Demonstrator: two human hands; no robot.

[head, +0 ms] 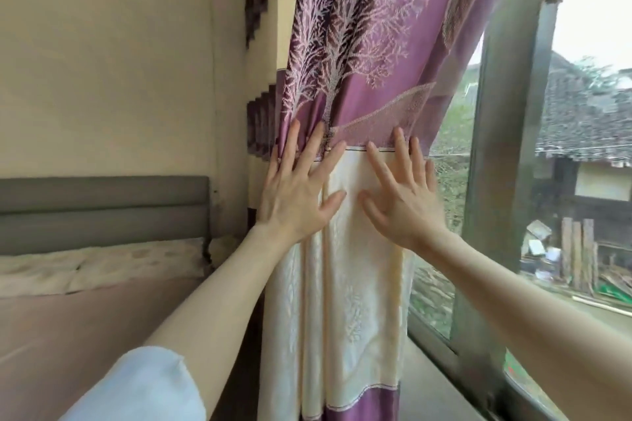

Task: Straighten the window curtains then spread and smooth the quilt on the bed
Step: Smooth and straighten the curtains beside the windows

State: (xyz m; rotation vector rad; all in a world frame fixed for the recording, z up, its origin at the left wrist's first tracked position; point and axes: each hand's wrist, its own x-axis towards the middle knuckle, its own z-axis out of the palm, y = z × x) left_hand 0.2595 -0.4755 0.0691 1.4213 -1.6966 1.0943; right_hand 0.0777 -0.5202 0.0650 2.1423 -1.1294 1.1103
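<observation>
Purple-and-cream curtain (345,161): gathered beside window (581,147).
Hands: left hand (297,188), right hand (400,195) flat, fingers spread, pressing.
Risk: uneven pushing could bunch folds.

Quick count: two hands, the left hand (297,193) and the right hand (403,196), both flat with fingers spread on one curtain (359,79), purple up top and cream below. One bed (85,318) at the left edge with one grey headboard (102,208) and one pale pillow (95,267). One window frame post (499,164) on the right. One white sleeve (143,386) at the bottom.
</observation>
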